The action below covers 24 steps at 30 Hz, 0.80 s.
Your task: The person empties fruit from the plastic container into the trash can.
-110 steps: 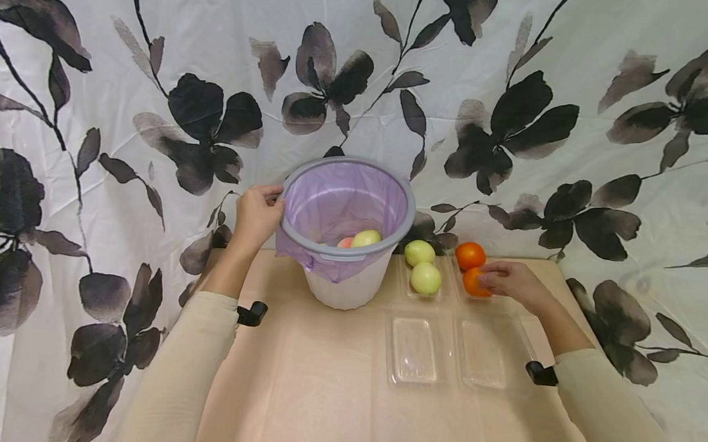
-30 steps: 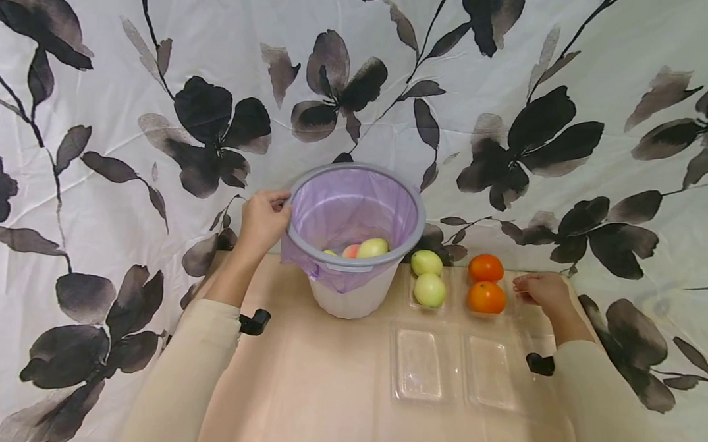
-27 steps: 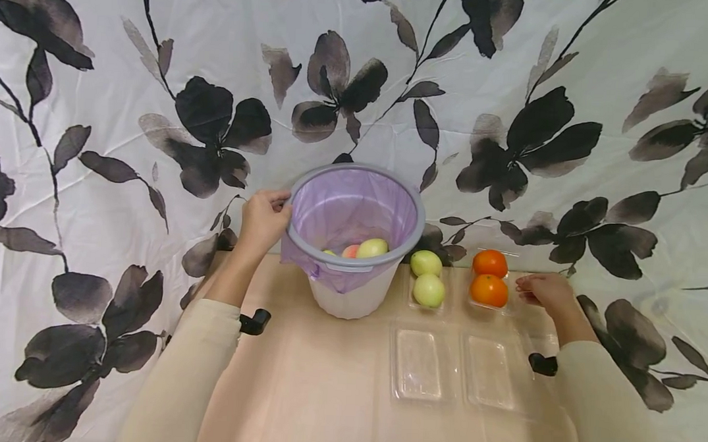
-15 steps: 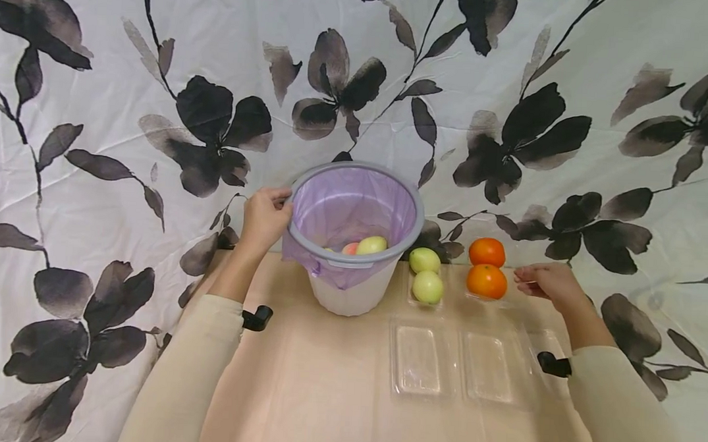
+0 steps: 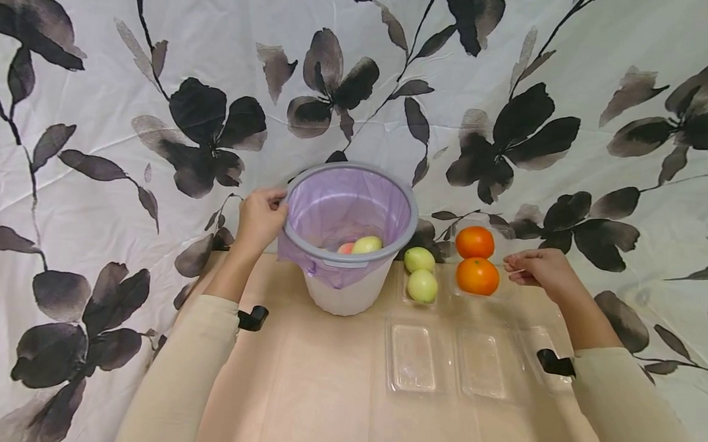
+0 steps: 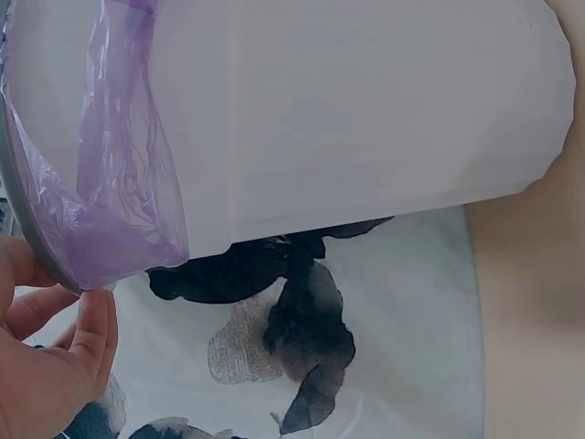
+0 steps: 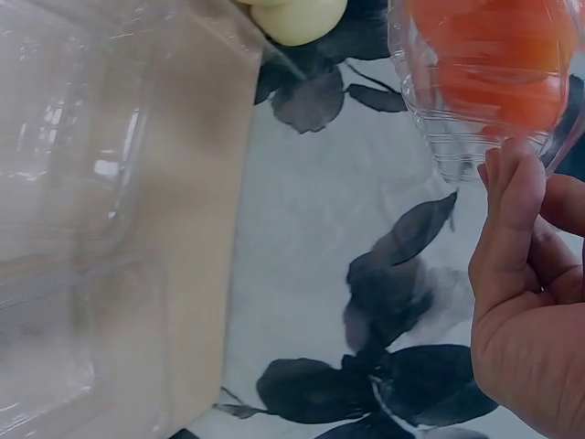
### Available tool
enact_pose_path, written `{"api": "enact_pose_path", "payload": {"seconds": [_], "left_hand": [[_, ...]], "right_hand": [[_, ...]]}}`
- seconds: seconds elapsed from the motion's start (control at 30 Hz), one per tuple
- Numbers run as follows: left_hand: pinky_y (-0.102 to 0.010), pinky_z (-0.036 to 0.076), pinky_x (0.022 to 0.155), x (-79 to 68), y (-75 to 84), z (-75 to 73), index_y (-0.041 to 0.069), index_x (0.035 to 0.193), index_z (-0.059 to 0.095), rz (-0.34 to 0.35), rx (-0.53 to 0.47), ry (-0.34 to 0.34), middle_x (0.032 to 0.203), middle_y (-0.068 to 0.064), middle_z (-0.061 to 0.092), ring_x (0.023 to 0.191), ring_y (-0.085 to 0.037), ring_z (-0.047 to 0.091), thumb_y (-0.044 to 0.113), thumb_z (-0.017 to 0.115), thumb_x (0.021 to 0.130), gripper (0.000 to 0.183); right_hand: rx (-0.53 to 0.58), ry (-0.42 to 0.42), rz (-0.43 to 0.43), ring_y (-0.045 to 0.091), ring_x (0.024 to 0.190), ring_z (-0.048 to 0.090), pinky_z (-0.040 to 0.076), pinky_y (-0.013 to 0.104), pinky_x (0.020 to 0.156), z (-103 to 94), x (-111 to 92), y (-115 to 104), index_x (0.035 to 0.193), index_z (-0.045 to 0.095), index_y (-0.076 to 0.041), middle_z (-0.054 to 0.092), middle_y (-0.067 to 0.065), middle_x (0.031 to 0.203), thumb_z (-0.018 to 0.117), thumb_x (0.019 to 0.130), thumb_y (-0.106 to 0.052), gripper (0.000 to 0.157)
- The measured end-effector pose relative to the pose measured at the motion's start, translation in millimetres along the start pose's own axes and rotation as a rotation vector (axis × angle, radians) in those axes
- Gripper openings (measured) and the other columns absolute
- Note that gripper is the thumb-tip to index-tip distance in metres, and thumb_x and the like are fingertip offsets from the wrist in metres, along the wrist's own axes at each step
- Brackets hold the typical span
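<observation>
My left hand (image 5: 260, 220) grips the grey rim of a white bin (image 5: 341, 296) lined with a purple bag (image 6: 128, 183); fingers and thumb pinch rim and bag in the left wrist view. A pale green fruit (image 5: 367, 245) and part of a reddish one (image 5: 345, 248) show inside. My right hand (image 5: 544, 272) pinches the edge of a clear plastic container (image 7: 448, 151), raised off the table. Two round orange fruits, a rear one (image 5: 474, 242) and a front one (image 5: 477, 276), sit in it. Left of it, two pale green fruits (image 5: 422, 286) rest in another clear container.
Nearer on the table (image 5: 311, 390) lie clear plastic containers, one at the left (image 5: 414, 359) and one in the middle (image 5: 483, 364), with another partly behind the right wrist. A floral cloth (image 5: 361, 63) hangs behind the bin and the table's back edge.
My right hand has gone from the front orange fruit to the container's right side. The container with both orange fruits has risen and shifted left. The left hand stays on the rim.
</observation>
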State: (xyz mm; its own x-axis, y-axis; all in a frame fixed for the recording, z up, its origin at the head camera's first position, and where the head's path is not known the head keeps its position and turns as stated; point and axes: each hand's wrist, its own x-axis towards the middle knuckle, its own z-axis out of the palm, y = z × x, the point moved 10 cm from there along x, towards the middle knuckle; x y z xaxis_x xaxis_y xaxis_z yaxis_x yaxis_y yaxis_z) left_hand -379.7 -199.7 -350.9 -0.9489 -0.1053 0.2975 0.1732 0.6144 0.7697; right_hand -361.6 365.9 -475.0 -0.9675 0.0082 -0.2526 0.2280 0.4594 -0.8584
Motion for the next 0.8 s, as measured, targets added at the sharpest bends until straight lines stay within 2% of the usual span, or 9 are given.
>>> {"api": "enact_pose_path", "payload": {"seconds": [0.27,0.57,0.8], "left_hand": [[-0.048,0.057,0.092,3.5,0.0,0.3,-0.003,0.126,0.071,-0.002,-0.001,-0.007,0.120,-0.023,0.069,0.104,-0.036,0.070,0.006,0.065,0.094,0.033],[-0.048,0.057,0.089,6.2,0.0,0.3,-0.003,0.126,0.071,-0.006,-0.001,-0.011,0.122,-0.023,0.069,0.104,-0.036,0.069,0.006,0.065,0.095,0.033],[-0.047,0.058,0.086,6.4,-0.7,0.4,-0.003,0.126,0.071,-0.011,0.002,-0.011,0.119,-0.024,0.069,0.101,-0.036,0.069,0.006,0.066,0.095,0.032]], "right_hand": [[-0.004,0.010,-0.034,0.007,0.071,0.074,0.062,0.023,0.071,2.2,-1,-29,0.137,0.053,0.019,0.074,-0.017,0.085,0.057,0.106,-0.017,0.048],[-0.026,0.030,-0.045,0.006,0.071,0.074,0.061,0.023,0.072,7.8,0,-60,0.133,0.056,0.015,0.075,-0.015,0.089,0.059,0.105,-0.020,0.045],[-0.012,0.005,-0.043,0.007,0.074,0.075,0.062,0.023,0.073,13.8,-3,-81,0.132,0.056,0.015,0.073,-0.019,0.088,0.059,0.105,-0.019,0.043]]}}
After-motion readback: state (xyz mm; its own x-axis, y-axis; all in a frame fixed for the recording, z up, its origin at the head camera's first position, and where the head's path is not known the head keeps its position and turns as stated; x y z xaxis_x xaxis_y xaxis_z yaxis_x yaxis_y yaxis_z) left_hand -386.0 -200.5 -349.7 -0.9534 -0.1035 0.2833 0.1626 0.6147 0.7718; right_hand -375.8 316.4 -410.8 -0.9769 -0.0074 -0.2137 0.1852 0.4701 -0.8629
